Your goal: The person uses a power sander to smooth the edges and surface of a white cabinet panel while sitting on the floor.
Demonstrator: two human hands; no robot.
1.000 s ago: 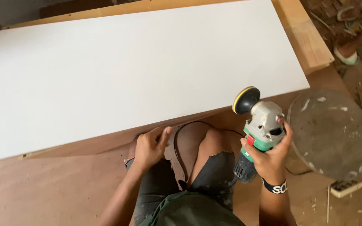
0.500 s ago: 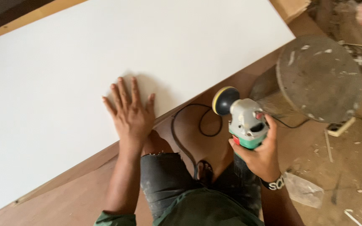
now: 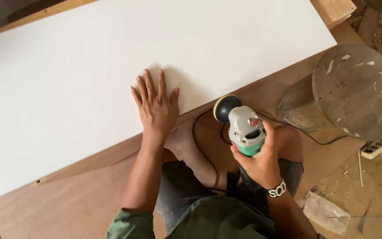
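Left hand (image 3: 156, 107) lay flat, fingers spread, on the white board (image 3: 89, 75) near its front edge | right hand (image 3: 261, 161) gripped the sander (image 3: 240, 124), pad off the board | risk: cord (image 3: 200, 146) looped by the knee could snag, pad might gouge the edge

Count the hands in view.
2. The left hand lies flat on the white board; the right hand grips the sander beside the board's edge.

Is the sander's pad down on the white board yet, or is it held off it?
Held off. The right hand grips the sander beside the white board; its pad faces sideways, over the brown floor.
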